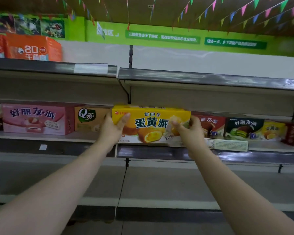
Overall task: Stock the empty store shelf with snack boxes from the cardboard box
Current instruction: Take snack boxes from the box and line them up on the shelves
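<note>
Hands L [115, 128] & R [187, 128], glossy yellow rectangular snack box [151, 123], metal shelf [270, 146]

from my feed i see two bare forearms, no sleeves reaching into view on either one. the left hand [115, 128] and the right hand [189, 131] wear no gloves. i can make out no rings, no watch and no wristband on either wrist. the fingernails look short and unpainted, though the picture is a little soft there. both forearms are slim and smooth, without marks i can tell.
</note>
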Available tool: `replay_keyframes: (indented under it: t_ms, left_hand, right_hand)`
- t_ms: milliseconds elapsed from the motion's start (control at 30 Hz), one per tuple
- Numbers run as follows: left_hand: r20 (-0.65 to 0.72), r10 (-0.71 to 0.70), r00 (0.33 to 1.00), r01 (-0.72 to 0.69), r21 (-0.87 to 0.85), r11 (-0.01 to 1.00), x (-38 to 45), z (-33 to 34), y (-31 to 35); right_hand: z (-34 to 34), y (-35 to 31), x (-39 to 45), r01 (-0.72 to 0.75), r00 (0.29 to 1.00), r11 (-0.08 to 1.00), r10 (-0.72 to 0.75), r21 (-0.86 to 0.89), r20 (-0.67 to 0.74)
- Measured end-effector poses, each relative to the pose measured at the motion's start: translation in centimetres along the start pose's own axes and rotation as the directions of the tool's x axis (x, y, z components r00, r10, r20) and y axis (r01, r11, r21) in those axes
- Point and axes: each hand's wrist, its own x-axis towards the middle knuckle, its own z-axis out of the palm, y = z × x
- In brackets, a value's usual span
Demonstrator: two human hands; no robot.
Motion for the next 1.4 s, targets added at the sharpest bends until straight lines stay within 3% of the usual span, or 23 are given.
replay_keyframes:
  t_ms: [100,300,433,600,733,900,1400]
  left_hand:
    - [0.036,-0.014,0.999,0.011,0.087,0.996,1.0,0.9,-1.8]
    - [0.078,-0.108,0.991,0.079,0.315,0.946,3.9,2.3,-3.0]
    - [0.067,-0.171,0.983,0.142,0.314,0.939,4.7,3.4,-3.7]
    - [0.097,-0.156,0.983,0.125,0.268,0.955,5.6,4.4,-4.1]
    - [0.137,-0.172,0.976,0.133,0.255,0.958,6.4,4.7,-4.5]
    - [0.157,-0.234,0.959,0.207,0.172,0.963,6.2,4.5,-4.4]
    - [0.155,-0.253,0.955,0.215,0.223,0.951,7.0,5.0,-5.3]
  right_hand:
    - [1.5,1.5,1.0,-0.150,0.988,0.986,0.152,0.079,-0.033]
    - [2.5,2.8,4.2,-0.210,0.964,0.977,0.212,0.031,-0.163]
    - [2.5,3.7,7.0,-0.325,0.902,0.920,0.371,0.221,-0.221]
    - [2.9,5.4,10.0,-0.436,0.828,0.814,0.530,0.384,-0.183]
    - [2.7,5.5,11.4,-0.459,0.816,0.779,0.560,0.428,-0.145]
    - [2.2,6.3,11.4,-0.439,0.805,0.666,0.589,0.602,-0.065]
    - [2.3,7.5,12.2,-0.392,0.827,0.744,0.542,0.541,-0.148]
